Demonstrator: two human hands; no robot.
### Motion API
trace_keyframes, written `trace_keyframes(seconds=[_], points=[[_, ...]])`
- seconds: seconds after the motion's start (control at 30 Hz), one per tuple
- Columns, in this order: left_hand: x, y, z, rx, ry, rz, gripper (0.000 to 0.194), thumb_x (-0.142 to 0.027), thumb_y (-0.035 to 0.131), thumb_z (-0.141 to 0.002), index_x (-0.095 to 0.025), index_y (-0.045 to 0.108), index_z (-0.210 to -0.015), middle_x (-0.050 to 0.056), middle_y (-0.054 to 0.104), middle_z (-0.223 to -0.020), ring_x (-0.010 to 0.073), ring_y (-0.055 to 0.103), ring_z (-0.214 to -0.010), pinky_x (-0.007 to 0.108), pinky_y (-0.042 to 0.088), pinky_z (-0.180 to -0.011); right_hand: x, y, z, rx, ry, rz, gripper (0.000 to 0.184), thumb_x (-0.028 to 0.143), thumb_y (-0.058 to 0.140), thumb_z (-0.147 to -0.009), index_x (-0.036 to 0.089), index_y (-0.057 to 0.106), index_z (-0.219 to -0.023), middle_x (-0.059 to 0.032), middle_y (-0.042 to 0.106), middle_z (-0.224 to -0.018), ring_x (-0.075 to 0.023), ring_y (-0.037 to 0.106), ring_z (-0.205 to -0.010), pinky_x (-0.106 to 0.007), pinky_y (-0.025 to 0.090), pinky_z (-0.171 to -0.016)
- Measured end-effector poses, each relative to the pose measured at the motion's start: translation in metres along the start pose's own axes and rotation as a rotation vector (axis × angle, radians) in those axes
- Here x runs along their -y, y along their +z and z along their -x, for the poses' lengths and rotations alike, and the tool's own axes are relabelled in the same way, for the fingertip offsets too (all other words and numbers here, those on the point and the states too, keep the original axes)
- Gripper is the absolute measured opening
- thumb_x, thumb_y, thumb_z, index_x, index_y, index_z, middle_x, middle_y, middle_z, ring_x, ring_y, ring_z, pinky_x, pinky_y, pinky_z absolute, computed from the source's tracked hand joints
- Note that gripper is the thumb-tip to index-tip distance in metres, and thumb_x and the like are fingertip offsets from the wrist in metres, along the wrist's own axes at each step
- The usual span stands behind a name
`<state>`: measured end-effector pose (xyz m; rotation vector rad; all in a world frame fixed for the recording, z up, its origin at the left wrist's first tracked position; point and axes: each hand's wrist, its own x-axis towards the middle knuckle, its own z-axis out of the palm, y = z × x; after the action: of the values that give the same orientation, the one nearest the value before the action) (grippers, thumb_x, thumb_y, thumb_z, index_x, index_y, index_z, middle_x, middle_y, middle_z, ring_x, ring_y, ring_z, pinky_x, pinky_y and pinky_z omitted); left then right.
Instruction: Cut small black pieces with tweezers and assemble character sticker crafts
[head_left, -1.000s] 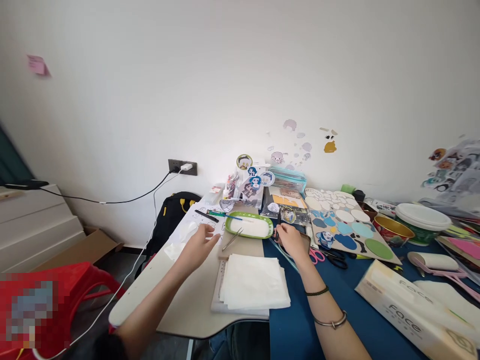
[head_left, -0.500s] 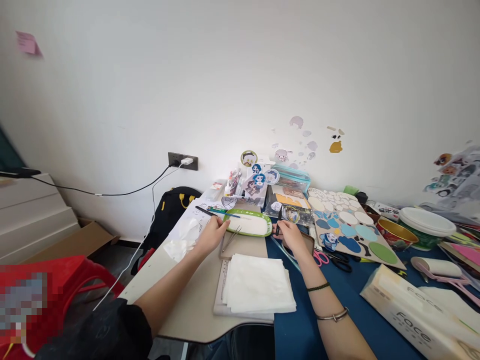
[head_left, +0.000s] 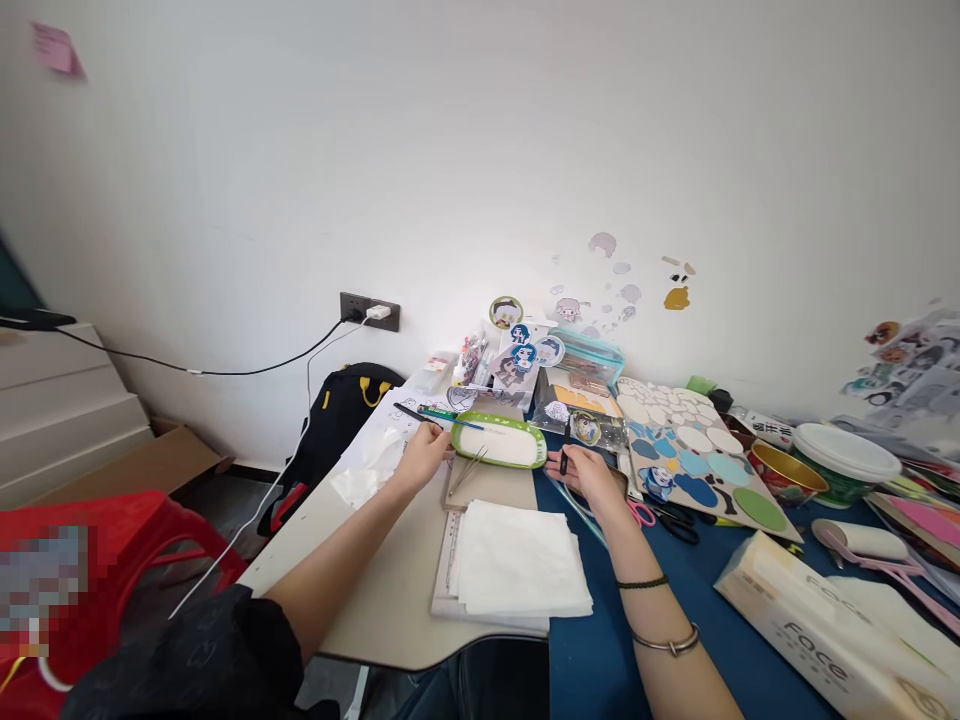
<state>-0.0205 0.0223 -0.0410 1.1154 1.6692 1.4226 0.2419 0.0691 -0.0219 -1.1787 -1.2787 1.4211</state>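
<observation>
A green-rimmed oval tray (head_left: 541, 458) with a white surface sits between my hands. My left hand (head_left: 424, 456) is closed at its left end, on a slim black stick (head_left: 409, 411) pointing up and left. Beyond the tray's right end, my right hand (head_left: 592, 478) grips a black pen-like tool (head_left: 565, 452) held upright; its exact kind I cannot make out. A green pen (head_left: 436, 411) and a thin blue stick (head_left: 471, 427) lie behind my left hand, the stick reaching over the tray. Metal tweezers (head_left: 466, 472) rest in front of the tray.
Folded white tissues (head_left: 521, 560) lie on a pale board at the front. To the right are pink scissors (head_left: 642, 513), black scissors (head_left: 679, 524), a board of cut shapes (head_left: 675, 450) and a tissue pack (head_left: 814, 635). Crumpled white tissue (head_left: 367, 475) is at left.
The camera view has shifted slightly. Both hands keep their places beside the tray, still holding the black stick and the black pen-like tool.
</observation>
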Motion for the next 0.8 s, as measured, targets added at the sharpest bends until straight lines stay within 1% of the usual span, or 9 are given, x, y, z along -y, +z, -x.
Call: trace_keyframes(seconds=[0.17, 0.3, 0.43, 0.53, 0.63, 0.73, 0.8], points=[[0.0, 0.0, 0.0, -0.007, -0.003, 0.028, 0.026, -0.041, 0.057, -0.068, -0.021, 0.04, -0.071, -0.002, 0.054, -0.07, 0.0193, 0.063, -0.078, 0.032, 0.051, -0.07, -0.004, 0.008, -0.01, -0.002, -0.083, 0.106, 0.018, 0.035, 0.05, -0.075, 0.018, 0.053, -0.069, -0.0064, 0.066, -0.075, -0.0177, 0.066, -0.071, -0.029, 0.056, -0.066], [0.0, 0.001, 0.0, -0.014, 0.004, 0.006, 0.025, -0.04, 0.055, -0.07, -0.021, 0.04, -0.071, -0.002, 0.054, -0.07, 0.019, 0.063, -0.078, 0.03, 0.05, -0.069, 0.002, 0.01, -0.011, -0.038, -0.187, 0.317, 0.022, 0.036, 0.044, -0.078, 0.019, 0.053, -0.068, -0.0046, 0.063, -0.072, -0.0157, 0.061, -0.064, -0.027, 0.05, -0.061], [-0.003, 0.001, 0.003, -0.017, 0.019, -0.07, 0.021, -0.039, 0.051, -0.073, -0.021, 0.04, -0.071, -0.001, 0.057, -0.07, 0.0185, 0.063, -0.077, 0.029, 0.049, -0.066, 0.013, 0.008, 0.007, -0.121, -0.347, 0.642, 0.027, 0.035, 0.043, -0.08, 0.02, 0.047, -0.058, -0.0015, 0.054, -0.063, -0.0159, 0.052, -0.062, -0.026, 0.037, -0.059], [-0.009, -0.001, 0.011, -0.042, 0.038, -0.184, 0.017, -0.036, 0.05, -0.074, -0.021, 0.043, -0.072, -0.001, 0.058, -0.067, 0.0186, 0.061, -0.07, 0.029, 0.045, -0.062, 0.015, 0.016, 0.026, -0.105, -0.453, 0.868, 0.029, 0.029, 0.044, -0.081, 0.02, 0.043, -0.054, -0.0002, 0.049, -0.061, -0.0143, 0.046, -0.061, -0.025, 0.029, -0.058], [-0.02, -0.004, 0.023, -0.118, 0.091, -0.321, 0.015, -0.033, 0.052, -0.075, -0.021, 0.043, -0.073, -0.001, 0.055, -0.067, 0.0186, 0.056, -0.066, 0.029, 0.039, -0.06, 0.013, 0.029, 0.038, -0.056, -0.491, 1.05, 0.027, 0.021, 0.046, -0.079, 0.018, 0.045, -0.052, -0.0006, 0.049, -0.06, -0.0134, 0.045, -0.059, -0.025, 0.023, -0.055], [-0.03, -0.007, 0.034, -0.202, 0.174, -0.413, 0.012, -0.031, 0.049, -0.078, -0.022, 0.042, -0.076, 0.001, 0.054, -0.079, 0.0173, 0.052, -0.068, 0.029, 0.034, -0.06, 0.01, 0.04, 0.042, -0.036, -0.492, 1.19, 0.027, 0.018, 0.046, -0.078, 0.018, 0.049, -0.051, -0.0023, 0.053, -0.061, -0.0137, 0.047, -0.058, -0.026, 0.019, -0.052], [-0.036, -0.007, 0.037, -0.199, 0.226, -0.442, 0.01, -0.03, 0.047, -0.08, -0.022, 0.041, -0.078, 0.0, 0.052, -0.078, 0.0156, 0.049, -0.065, 0.028, 0.032, -0.059, 0.011, 0.043, 0.041, -0.024, -0.483, 1.265, 0.027, 0.018, 0.046, -0.078, 0.017, 0.051, -0.051, -0.0033, 0.056, -0.062, -0.014, 0.047, -0.057, -0.026, 0.018, -0.051]])
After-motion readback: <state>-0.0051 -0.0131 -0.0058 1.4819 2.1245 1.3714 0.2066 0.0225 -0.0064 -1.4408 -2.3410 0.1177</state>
